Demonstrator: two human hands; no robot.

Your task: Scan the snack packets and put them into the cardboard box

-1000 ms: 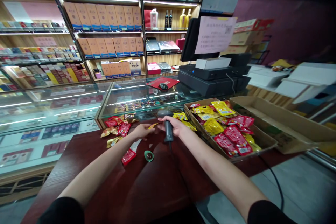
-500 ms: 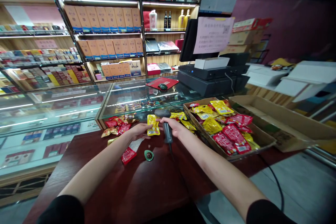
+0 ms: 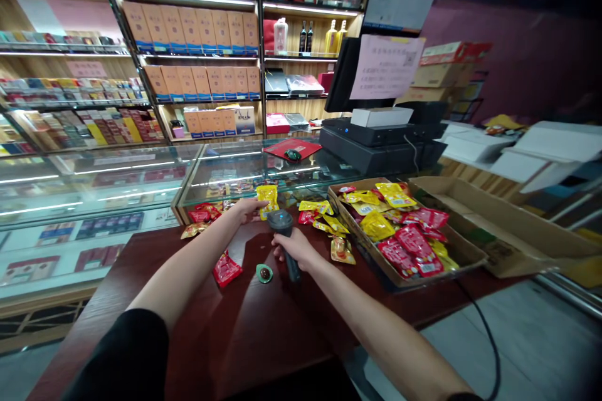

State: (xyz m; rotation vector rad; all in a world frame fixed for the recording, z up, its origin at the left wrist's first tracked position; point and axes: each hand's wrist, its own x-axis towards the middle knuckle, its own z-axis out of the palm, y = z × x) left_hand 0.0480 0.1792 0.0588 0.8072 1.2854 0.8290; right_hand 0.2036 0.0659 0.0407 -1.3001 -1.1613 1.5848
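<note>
My left hand (image 3: 249,210) is closed on the edge of a yellow snack packet (image 3: 268,200), held up near the glass counter's edge. My right hand (image 3: 297,247) grips the handle of a dark barcode scanner (image 3: 281,220), its head turned toward the packet and showing a small blue light. A red snack packet (image 3: 226,269) lies on the table below my left forearm. Between my arms sits a green avocado-shaped object (image 3: 264,273) with a brown centre. Loose yellow packets (image 3: 332,223) and a gold packet (image 3: 343,250) rest to the right of the scanner.
An open cardboard box (image 3: 395,279) of red and yellow packets stands on the right, with another cardboard tray (image 3: 527,244) beside it. Red and gold packets (image 3: 200,219) lie at the left. Behind are a glass display counter (image 3: 226,166), a mouse (image 3: 292,155) and a monitor (image 3: 342,75).
My left hand has moved the yellow packet slightly up and away. My right hand has drawn the scanner back and lower, apart from the packet, and the blue light now shows.
</note>
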